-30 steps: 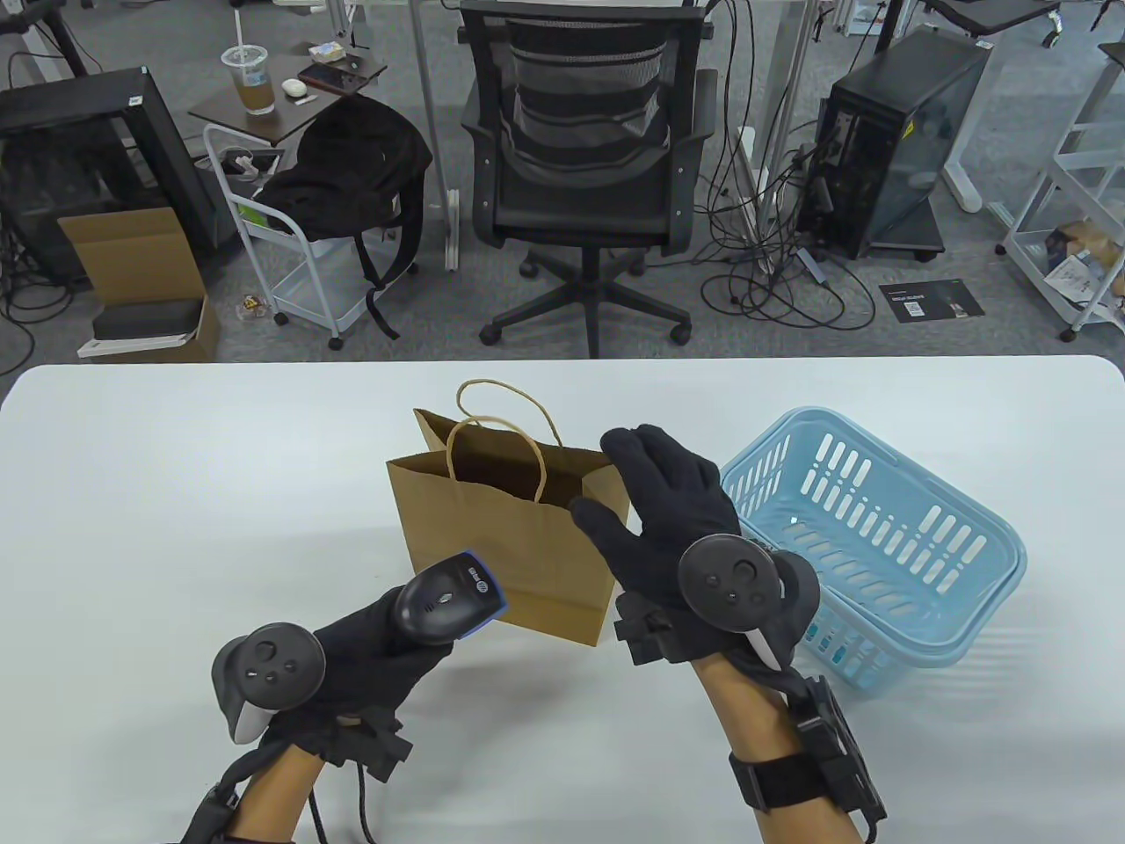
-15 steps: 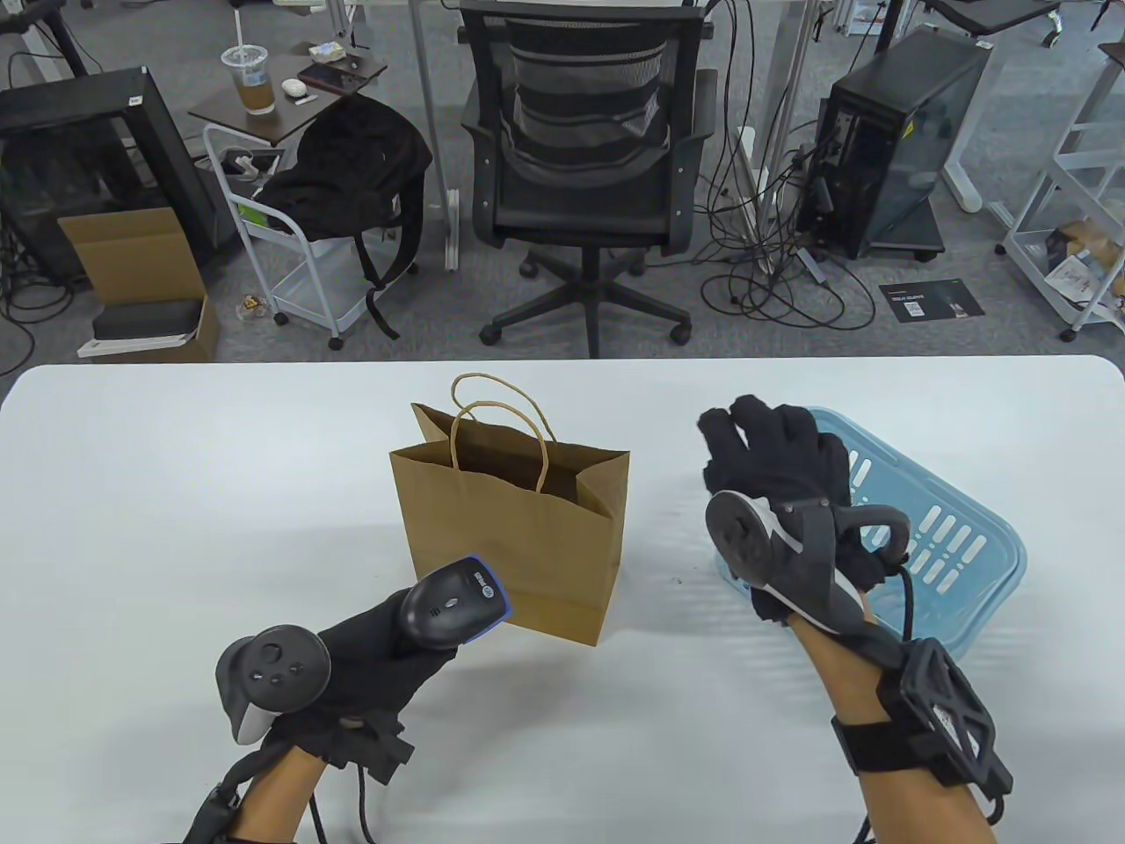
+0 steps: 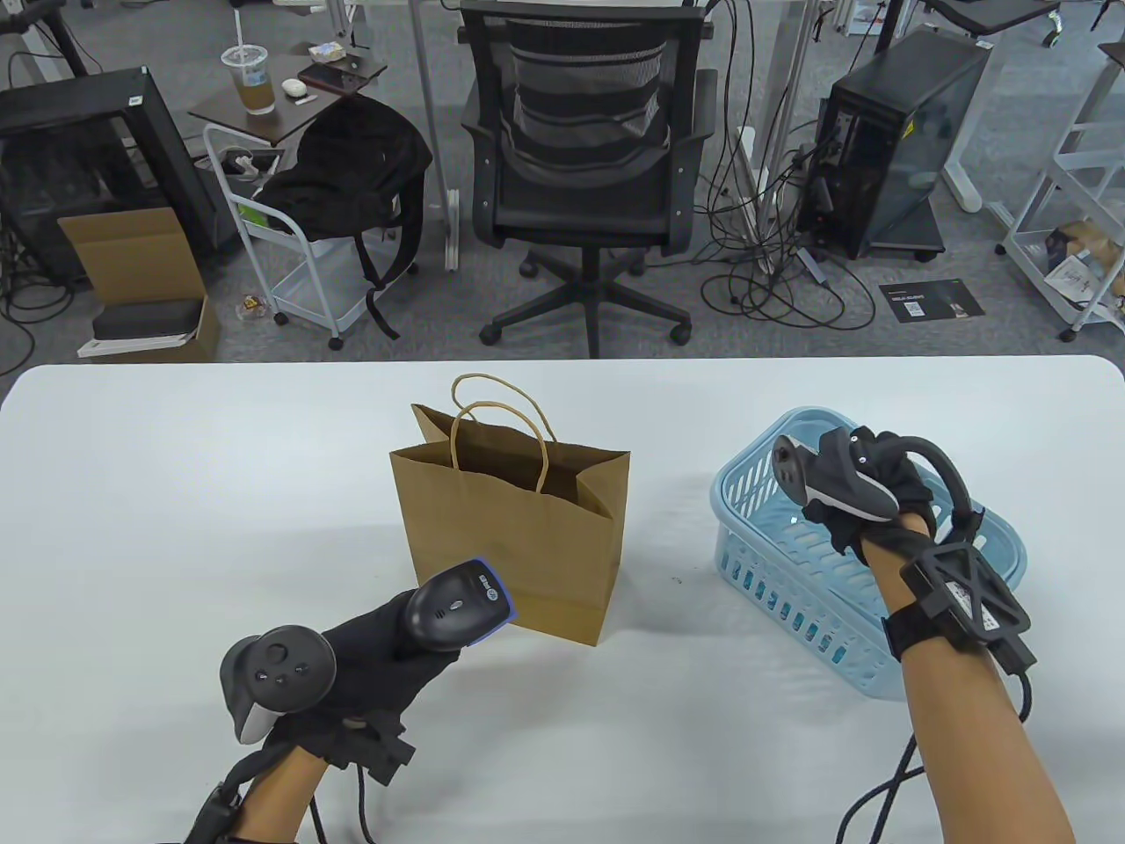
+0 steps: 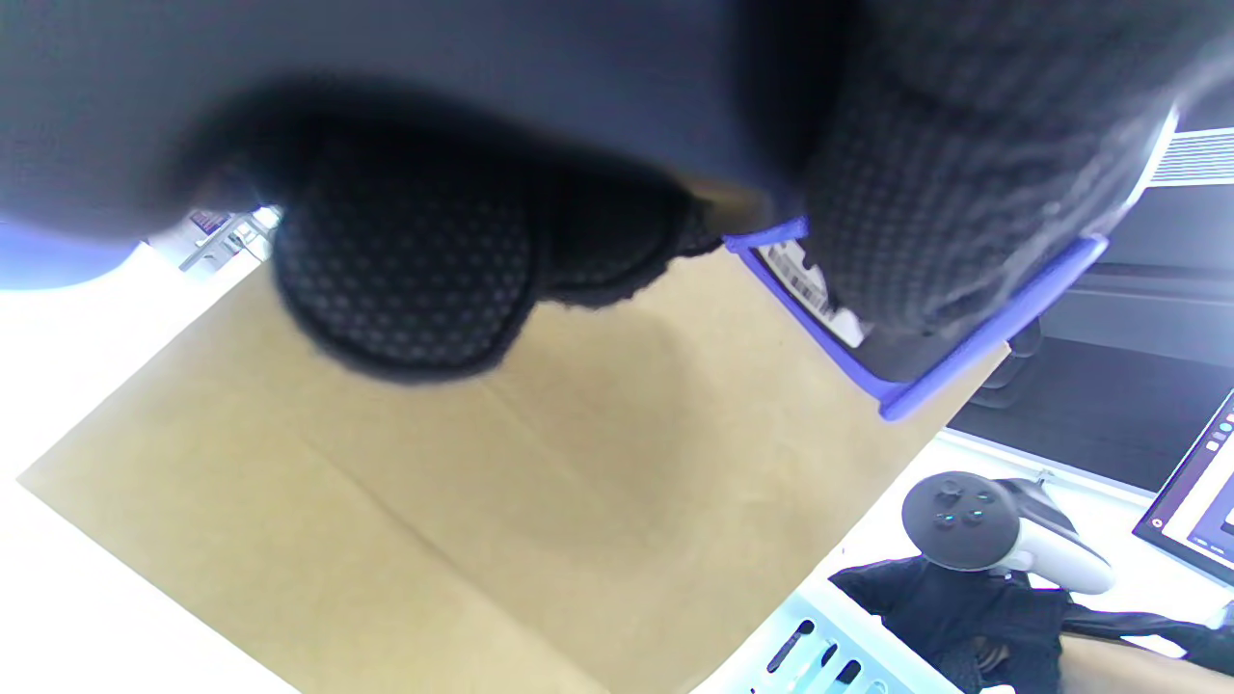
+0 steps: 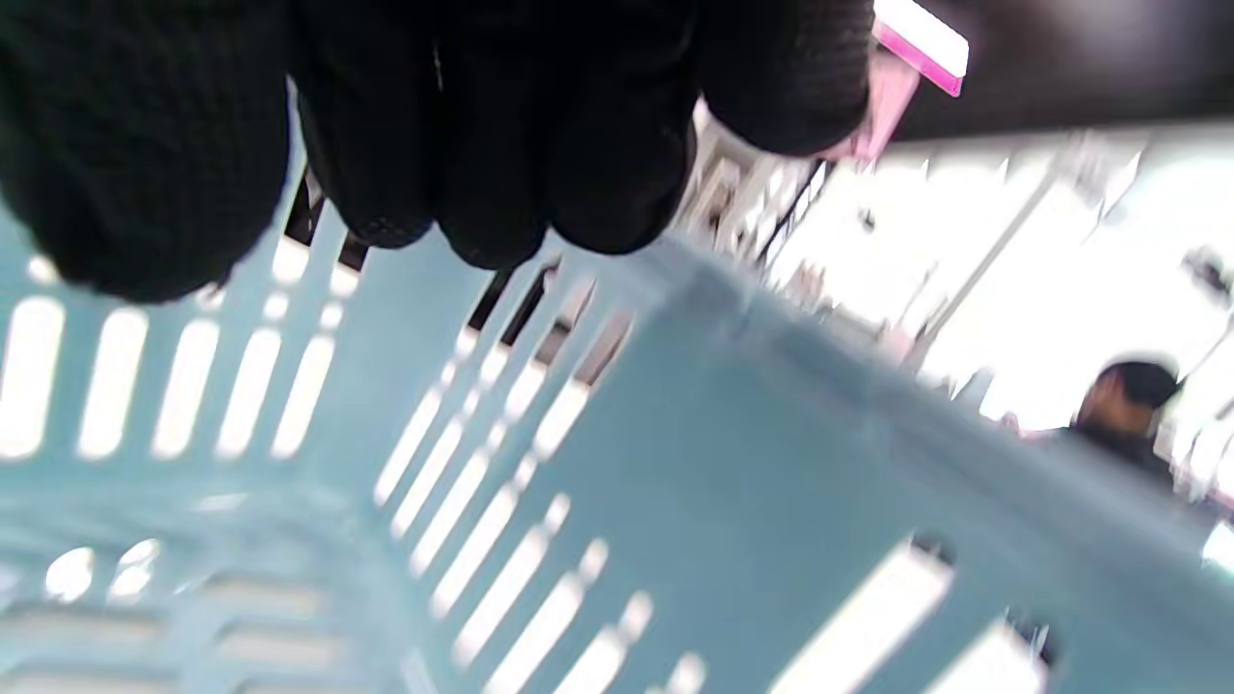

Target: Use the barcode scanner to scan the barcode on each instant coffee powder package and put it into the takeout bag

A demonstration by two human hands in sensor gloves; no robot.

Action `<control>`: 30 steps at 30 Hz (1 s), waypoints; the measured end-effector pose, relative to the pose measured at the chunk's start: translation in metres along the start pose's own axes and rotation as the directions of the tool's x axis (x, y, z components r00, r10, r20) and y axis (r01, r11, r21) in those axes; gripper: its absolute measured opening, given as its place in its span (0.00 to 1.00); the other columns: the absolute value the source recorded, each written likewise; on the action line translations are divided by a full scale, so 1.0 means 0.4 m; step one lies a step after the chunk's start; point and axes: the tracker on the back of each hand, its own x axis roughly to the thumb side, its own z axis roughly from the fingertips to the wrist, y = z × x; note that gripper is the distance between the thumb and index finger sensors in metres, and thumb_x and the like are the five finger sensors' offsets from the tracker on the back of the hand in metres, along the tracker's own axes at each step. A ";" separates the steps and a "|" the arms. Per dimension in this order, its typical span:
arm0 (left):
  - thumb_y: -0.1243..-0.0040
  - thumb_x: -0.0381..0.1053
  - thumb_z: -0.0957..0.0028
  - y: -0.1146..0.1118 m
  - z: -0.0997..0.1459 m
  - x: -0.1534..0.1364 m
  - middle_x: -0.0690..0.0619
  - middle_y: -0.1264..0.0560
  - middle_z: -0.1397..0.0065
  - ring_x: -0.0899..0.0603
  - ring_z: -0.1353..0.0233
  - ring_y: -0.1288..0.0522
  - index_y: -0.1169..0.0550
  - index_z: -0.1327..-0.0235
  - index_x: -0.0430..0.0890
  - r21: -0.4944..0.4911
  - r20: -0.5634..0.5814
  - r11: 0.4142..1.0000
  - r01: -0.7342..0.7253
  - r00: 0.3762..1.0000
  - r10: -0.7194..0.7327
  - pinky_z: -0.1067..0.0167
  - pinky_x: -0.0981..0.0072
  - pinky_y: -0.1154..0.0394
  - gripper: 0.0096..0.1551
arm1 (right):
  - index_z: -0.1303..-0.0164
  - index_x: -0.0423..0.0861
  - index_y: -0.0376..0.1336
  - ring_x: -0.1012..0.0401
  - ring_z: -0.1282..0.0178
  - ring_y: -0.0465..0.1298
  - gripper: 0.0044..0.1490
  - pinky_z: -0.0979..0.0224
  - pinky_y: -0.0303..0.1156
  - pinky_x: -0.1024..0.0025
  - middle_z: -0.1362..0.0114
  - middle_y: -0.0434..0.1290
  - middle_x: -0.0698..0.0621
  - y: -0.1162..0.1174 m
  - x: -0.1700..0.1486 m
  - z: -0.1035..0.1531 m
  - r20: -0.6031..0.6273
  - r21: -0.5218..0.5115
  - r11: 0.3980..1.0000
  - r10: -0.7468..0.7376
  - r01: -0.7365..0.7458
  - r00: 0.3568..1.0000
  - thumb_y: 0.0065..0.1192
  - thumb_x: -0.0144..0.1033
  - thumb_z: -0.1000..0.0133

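A brown paper takeout bag (image 3: 510, 519) stands open and upright at mid-table; it fills the left wrist view (image 4: 482, 482). My left hand (image 3: 400, 646) grips the handle of the dark barcode scanner (image 3: 457, 605), whose blue-rimmed head (image 4: 916, 376) sits just in front of the bag's lower edge. My right hand (image 3: 848, 527) dips into the light blue basket (image 3: 791, 598) on the right. Its fingers (image 5: 501, 145) hang bunched over the slotted basket wall (image 5: 723, 463). A pink and white thing (image 5: 882, 96) shows beside one fingertip; whether it is held is unclear.
The white table (image 3: 176, 492) ends at a far edge with an office chair (image 3: 580, 176) behind it. Cables trail from both wrists at the near edge. Bag and basket stand roughly a hand's width apart.
My right hand left the bag's right rim, swung right and dropped into the basket. The left hand and scanner barely moved. The bag stayed in place.
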 end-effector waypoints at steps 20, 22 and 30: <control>0.29 0.67 0.56 -0.012 -0.002 0.008 0.57 0.16 0.48 0.46 0.56 0.11 0.24 0.38 0.54 -0.041 -0.004 0.998 0.040 0.999 -0.040 0.51 0.53 0.18 0.34 | 0.32 0.64 0.67 0.56 0.26 0.77 0.57 0.29 0.74 0.58 0.19 0.73 0.52 0.190 0.067 -0.041 0.076 0.487 0.871 -0.122 0.070 0.990 0.77 0.78 0.74; 0.29 0.67 0.56 -0.013 -0.002 0.008 0.57 0.16 0.48 0.46 0.56 0.11 0.24 0.38 0.54 -0.043 -0.007 0.998 0.041 0.999 -0.042 0.51 0.53 0.18 0.35 | 0.33 0.64 0.68 0.57 0.27 0.77 0.56 0.29 0.74 0.58 0.20 0.74 0.53 0.192 0.077 -0.039 0.091 0.476 0.878 -0.107 0.051 0.990 0.77 0.77 0.73; 0.29 0.67 0.55 -0.014 -0.002 0.007 0.57 0.16 0.48 0.46 0.56 0.11 0.24 0.38 0.54 -0.051 -0.013 0.998 0.046 0.999 -0.047 0.51 0.53 0.18 0.34 | 0.28 0.63 0.64 0.57 0.27 0.77 0.49 0.28 0.73 0.57 0.21 0.74 0.54 0.207 0.095 -0.040 0.097 0.471 0.882 -0.041 -0.010 0.994 0.75 0.70 0.59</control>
